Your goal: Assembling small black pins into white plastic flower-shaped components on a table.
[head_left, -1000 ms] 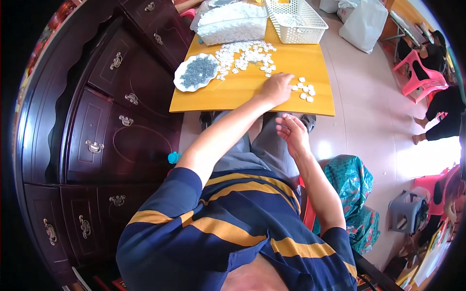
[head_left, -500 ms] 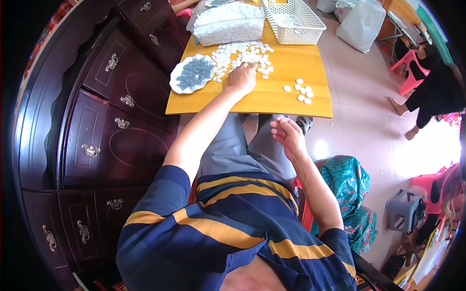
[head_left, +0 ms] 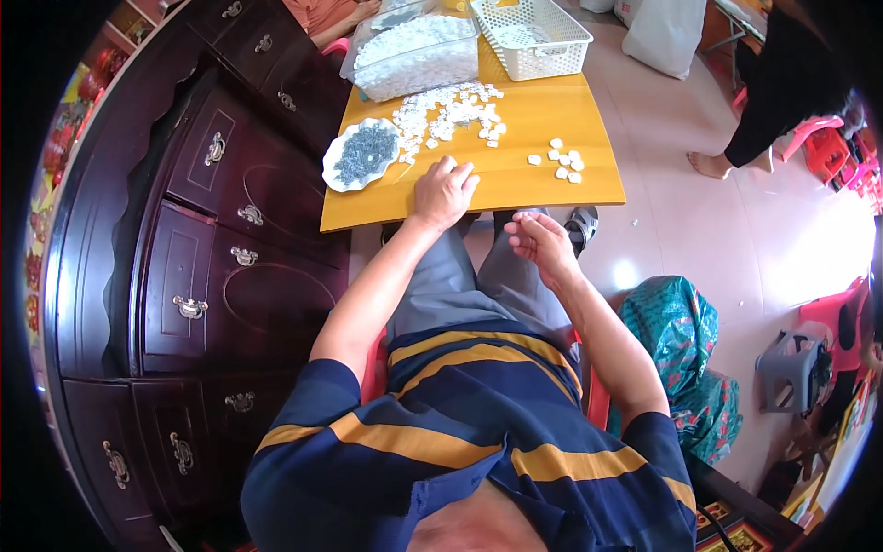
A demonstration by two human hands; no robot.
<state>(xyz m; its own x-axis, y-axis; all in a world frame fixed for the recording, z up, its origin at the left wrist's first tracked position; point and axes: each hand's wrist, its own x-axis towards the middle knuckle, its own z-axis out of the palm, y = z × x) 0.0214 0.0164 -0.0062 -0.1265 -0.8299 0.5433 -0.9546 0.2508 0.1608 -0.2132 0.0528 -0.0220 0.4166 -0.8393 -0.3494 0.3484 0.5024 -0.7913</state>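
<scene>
My left hand (head_left: 442,191) rests palm down on the near edge of the yellow wooden table (head_left: 543,189), fingers loosely curled, just below a spread of small white pieces (head_left: 448,117). Whether it holds anything I cannot tell. My right hand (head_left: 541,245) hovers above my lap below the table edge, fingers curled together; something small may be pinched in it. A white scalloped dish of grey pieces (head_left: 361,155) sits left of my left hand. A small cluster of white pieces (head_left: 557,164) lies to the right.
A clear bag of white pieces (head_left: 414,57) and a white plastic basket (head_left: 532,37) stand at the table's far side. A dark wooden cabinet with drawers (head_left: 212,239) fills the left. Another person (head_left: 782,83) stands at right; a teal bag (head_left: 676,331) and stools lie nearby.
My left hand has drawn back from the small white cluster on the right to the table's near edge by the dish. The person at right has walked closer.
</scene>
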